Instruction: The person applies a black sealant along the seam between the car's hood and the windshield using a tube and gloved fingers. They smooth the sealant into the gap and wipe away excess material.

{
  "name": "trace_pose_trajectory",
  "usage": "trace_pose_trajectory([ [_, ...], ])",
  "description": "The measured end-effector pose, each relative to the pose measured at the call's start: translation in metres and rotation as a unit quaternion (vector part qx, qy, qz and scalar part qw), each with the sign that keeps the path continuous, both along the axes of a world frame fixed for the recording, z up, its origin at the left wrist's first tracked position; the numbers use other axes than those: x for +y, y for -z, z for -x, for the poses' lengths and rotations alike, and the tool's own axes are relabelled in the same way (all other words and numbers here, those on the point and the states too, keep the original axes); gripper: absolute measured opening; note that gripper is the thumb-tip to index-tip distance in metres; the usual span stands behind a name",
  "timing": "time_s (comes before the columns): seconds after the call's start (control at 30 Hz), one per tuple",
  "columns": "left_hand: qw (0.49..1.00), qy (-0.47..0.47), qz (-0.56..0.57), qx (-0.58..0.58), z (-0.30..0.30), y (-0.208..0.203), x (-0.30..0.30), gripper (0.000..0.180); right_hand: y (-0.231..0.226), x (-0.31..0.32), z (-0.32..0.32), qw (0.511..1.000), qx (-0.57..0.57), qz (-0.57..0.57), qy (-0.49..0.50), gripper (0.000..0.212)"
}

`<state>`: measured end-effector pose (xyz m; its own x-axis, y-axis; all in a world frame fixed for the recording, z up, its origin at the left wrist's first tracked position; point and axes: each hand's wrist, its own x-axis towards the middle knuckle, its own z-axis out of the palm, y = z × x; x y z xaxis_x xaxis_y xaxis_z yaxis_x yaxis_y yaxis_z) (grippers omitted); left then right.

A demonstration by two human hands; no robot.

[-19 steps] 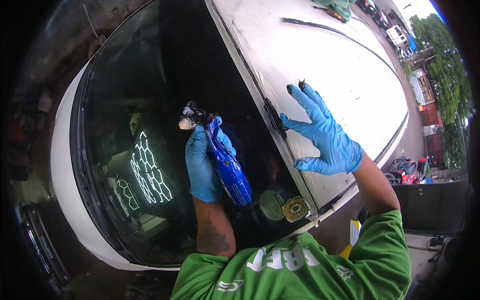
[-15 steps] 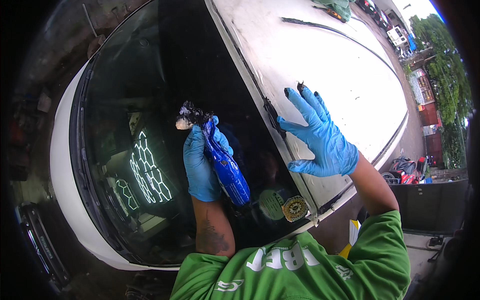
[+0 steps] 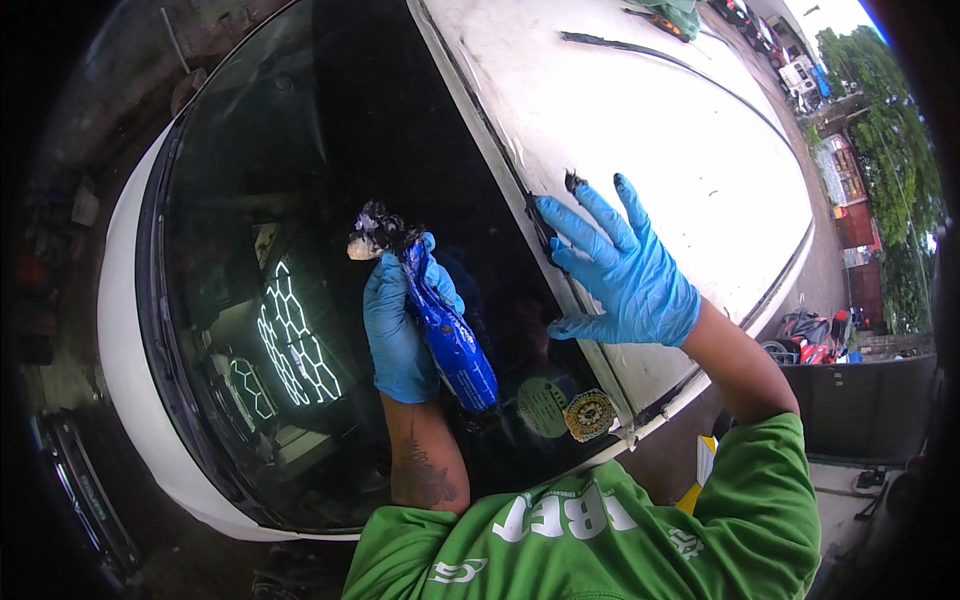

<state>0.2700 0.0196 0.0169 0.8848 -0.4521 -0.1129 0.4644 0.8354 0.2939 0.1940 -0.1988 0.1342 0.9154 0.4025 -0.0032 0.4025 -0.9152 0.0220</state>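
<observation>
My left hand [image 3: 400, 335], in a light blue glove, is closed round a soft blue foil sealant pack [image 3: 458, 362] above the dark windshield [image 3: 370, 110]. The pack's crumpled far end [image 3: 382, 230] is smeared black, with a pale lump beside it. My right hand [image 3: 635, 285], gloved alike, spreads its fingers over the seam between windshield and white roof [image 3: 710, 160]. Black sealant [image 3: 538, 222] lies along that seam by the index finger. More black stuff coats some of the right fingertips. Whether those fingers touch the seam I cannot tell.
A black strip [image 3: 640, 47] runs along the roof. At the roof's far side lie a green cloth [image 3: 680, 15] and an orange-and-black tool [image 3: 657, 25]. Two round stickers sit at the windshield's near corner, the gold one [image 3: 589, 415] nearest the roof. A dark bin-like box [image 3: 860, 405] stands right.
My right hand has shifted slightly left, closer over the seam, and its fingers have changed their spread. My left hand and the sealant pack have barely moved.
</observation>
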Motion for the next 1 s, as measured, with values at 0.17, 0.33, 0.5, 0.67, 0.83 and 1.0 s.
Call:
trace_pose_trajectory([
  [0.17, 1.0, 0.001, -0.004, 0.0, -0.001, -0.001, 0.0, 0.036, -0.002, 0.0, 0.01, 1.0, 0.017, -0.013, -0.01, 0.064],
  [0.33, 0.998, 0.007, -0.034, -0.045, 0.0, 0.001, 0.002, 0.041, -0.019, -0.012, 0.016, 0.994, 0.048, -0.098, -0.024, 0.048],
  [0.5, 0.997, 0.013, -0.062, -0.051, 0.001, -0.001, 0.002, 0.043, -0.021, -0.035, 0.012, 0.991, 0.042, -0.127, -0.026, 0.058],
  [0.67, 0.994, 0.013, -0.093, -0.049, 0.002, 0.0, 0.0, 0.044, -0.003, -0.065, -0.004, 0.951, 0.112, -0.283, -0.053, 0.071],
  [0.83, 0.997, 0.021, -0.058, -0.053, 0.002, 0.006, 0.0, 0.046, 0.016, -0.072, -0.007, 0.875, 0.157, -0.456, -0.036, 0.084],
  [1.0, 0.997, 0.028, -0.059, -0.051, 0.0, 0.009, 0.0, 0.047, 0.012, -0.066, -0.032, 0.942, 0.134, -0.273, -0.14, 0.095],
])
